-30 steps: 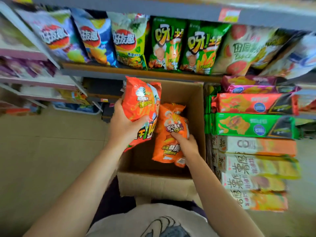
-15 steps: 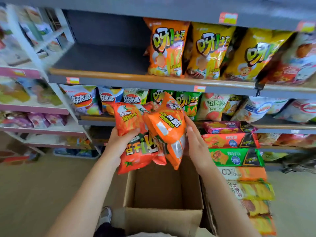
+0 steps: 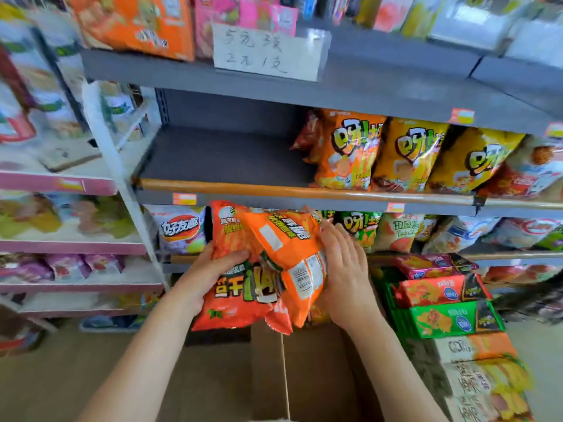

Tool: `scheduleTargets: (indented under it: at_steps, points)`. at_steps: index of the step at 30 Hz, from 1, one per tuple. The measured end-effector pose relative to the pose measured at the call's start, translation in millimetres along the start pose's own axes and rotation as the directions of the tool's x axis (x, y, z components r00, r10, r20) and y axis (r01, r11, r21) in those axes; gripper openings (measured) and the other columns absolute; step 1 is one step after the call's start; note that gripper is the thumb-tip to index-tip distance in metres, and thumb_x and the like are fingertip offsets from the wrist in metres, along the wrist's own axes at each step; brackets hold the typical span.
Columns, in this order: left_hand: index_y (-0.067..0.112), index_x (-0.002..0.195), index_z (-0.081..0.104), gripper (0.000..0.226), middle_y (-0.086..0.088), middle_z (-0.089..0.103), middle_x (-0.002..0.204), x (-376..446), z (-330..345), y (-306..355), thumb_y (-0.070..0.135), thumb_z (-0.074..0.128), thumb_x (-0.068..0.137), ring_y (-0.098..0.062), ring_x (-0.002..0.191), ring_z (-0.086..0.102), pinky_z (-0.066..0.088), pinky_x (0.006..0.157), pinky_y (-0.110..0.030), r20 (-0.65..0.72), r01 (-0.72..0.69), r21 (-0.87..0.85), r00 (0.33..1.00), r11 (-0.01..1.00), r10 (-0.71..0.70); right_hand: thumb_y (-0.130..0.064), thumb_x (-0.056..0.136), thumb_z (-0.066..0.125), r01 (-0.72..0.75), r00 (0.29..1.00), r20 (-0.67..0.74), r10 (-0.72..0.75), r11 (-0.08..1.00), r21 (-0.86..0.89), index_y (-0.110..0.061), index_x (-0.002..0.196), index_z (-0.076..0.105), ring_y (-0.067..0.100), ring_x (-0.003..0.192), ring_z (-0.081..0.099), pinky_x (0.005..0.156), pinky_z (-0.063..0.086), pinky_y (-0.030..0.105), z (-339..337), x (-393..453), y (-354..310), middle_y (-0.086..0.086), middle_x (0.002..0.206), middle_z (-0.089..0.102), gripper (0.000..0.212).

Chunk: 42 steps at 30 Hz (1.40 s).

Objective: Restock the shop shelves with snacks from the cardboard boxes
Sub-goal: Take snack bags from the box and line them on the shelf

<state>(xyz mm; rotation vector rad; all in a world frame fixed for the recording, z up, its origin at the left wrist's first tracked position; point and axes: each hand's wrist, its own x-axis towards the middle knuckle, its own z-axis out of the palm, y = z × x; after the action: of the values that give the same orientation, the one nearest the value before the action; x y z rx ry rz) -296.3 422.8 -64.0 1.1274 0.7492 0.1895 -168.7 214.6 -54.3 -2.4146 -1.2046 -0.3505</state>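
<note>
— Holding anything, those hands?

— Both. The left hand (image 3: 210,274) grips a red-orange snack bag (image 3: 236,293) from its left side, thumb curled over the front of the pack, the other fingers hidden behind it. The right hand (image 3: 345,269) lies flat against the right side of an orange snack bag (image 3: 289,254), fingers straight and close together, pressing it toward the other pack.

— Where are the bags, exactly?

— Squeezed between the two palms, the orange one overlapping the red-orange one and tilted, its barcode side facing out. They hang in the air above the open cardboard box (image 3: 310,370) on the floor, in front of the lower shelf row and just below the orange lip of the middle shelf (image 3: 231,159).

— And that shelf?

— Its left half is bare dark board; the right half carries upright orange and yellow chip bags (image 3: 405,156).

— Anything else nearby?

— A handwritten paper sign (image 3: 268,51) hangs from the shelf above. To the right of the box stands a stack of flat snack packs (image 3: 447,306) in purple, red and green. The shelves at far left are blurred.
</note>
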Motion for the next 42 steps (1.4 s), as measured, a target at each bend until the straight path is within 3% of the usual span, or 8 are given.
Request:
scheduleTargets:
  at_steps: [6,11,16,19,27,35,39,42]
  points:
    - [0.036,0.104,0.053,0.083,0.009,0.075,0.068,8.5,-23.7,23.1,0.056,0.094,0.035,-0.009,0.058,0.072,0.053,0.047,-0.021,0.095,0.027,-0.002,0.995,1.000,-0.027,-0.052,0.060,0.080,-0.306,0.931,0.058,0.360,0.686,0.660,-0.027,0.129,0.047,0.008,0.105,0.066,0.086,0.051,0.022,-7.1,13.9,-22.3,-0.010,0.114,0.068,0.080]
    - [0.040,0.129,0.050,0.074,0.002,0.070,0.116,26.1,-36.0,23.8,0.050,0.081,0.063,-0.024,0.096,0.070,0.057,0.079,-0.043,-0.194,-0.091,-0.157,0.979,0.983,0.060,-0.051,0.064,0.079,-0.415,0.737,0.180,0.651,0.225,0.882,-0.029,0.136,0.051,0.018,0.117,0.065,0.105,0.047,0.047,-5.5,14.8,9.2,-0.003,0.126,0.068,0.080]
    - [0.042,0.120,0.057,0.038,0.006,0.072,0.113,29.3,-22.2,30.0,0.035,0.073,0.086,-0.019,0.095,0.071,0.057,0.075,-0.039,-0.318,-0.229,-0.375,0.942,0.898,0.107,-0.038,0.090,0.059,-0.399,0.675,0.517,0.526,-0.329,0.856,-0.009,0.134,0.058,0.022,0.110,0.069,0.092,0.054,0.040,-12.8,25.3,-2.2,0.021,0.134,0.061,0.052]
    - [0.031,0.126,0.057,0.049,0.001,0.073,0.115,31.3,-5.3,34.0,0.015,0.074,0.083,-0.024,0.103,0.070,0.056,0.078,-0.040,-0.342,-0.303,-0.446,0.927,0.842,0.152,-0.034,0.090,0.071,-0.398,0.737,0.663,0.134,-0.706,0.585,0.004,0.125,0.061,0.005,0.097,0.069,0.082,0.053,0.016,-15.2,31.3,-22.4,0.031,0.134,0.057,0.053]
    - [0.021,0.134,0.055,0.078,-0.004,0.071,0.122,34.5,59.9,30.6,0.004,0.084,0.064,-0.028,0.111,0.068,0.055,0.092,-0.051,-0.230,-0.331,-0.429,0.940,0.840,0.253,-0.057,0.041,0.093,-0.395,0.682,0.685,0.254,-0.661,0.638,-0.011,0.121,0.068,0.035,0.094,0.074,0.065,0.062,0.046,-1.2,20.5,-7.7,0.019,0.115,0.072,0.096]
    - [0.032,0.135,0.050,0.100,-0.001,0.069,0.124,28.2,91.5,6.8,0.038,0.092,0.044,-0.029,0.114,0.065,0.055,0.092,-0.054,-0.138,-0.222,-0.148,0.970,0.964,0.202,-0.071,0.044,0.085,-0.377,0.736,0.632,0.242,-0.630,0.679,-0.020,0.113,0.070,0.031,0.097,0.074,0.067,0.062,0.042,0.4,30.4,25.8,0.014,0.114,0.073,0.087]
    - [0.033,0.138,0.048,0.096,0.005,0.069,0.125,26.5,80.5,14.7,0.035,0.093,0.053,-0.018,0.115,0.065,0.053,0.098,-0.047,0.036,-0.233,-0.149,0.970,0.961,0.241,-0.066,0.083,0.047,-0.377,0.701,0.654,0.285,-0.631,0.679,-0.020,0.121,0.063,0.027,0.088,0.076,0.063,0.062,0.038,4.6,30.3,43.4,0.011,0.107,0.076,0.062]
    - [0.023,0.137,0.051,0.102,-0.003,0.067,0.129,20.5,58.1,23.8,0.058,0.092,0.050,-0.018,0.119,0.064,0.054,0.098,-0.042,0.115,-0.218,-0.206,0.963,0.954,0.245,-0.065,0.069,0.072,-0.405,0.740,0.632,0.229,-0.598,0.691,-0.019,0.111,0.074,0.027,0.086,0.076,0.061,0.062,0.039,3.9,31.7,54.6,0.012,0.103,0.077,0.063]
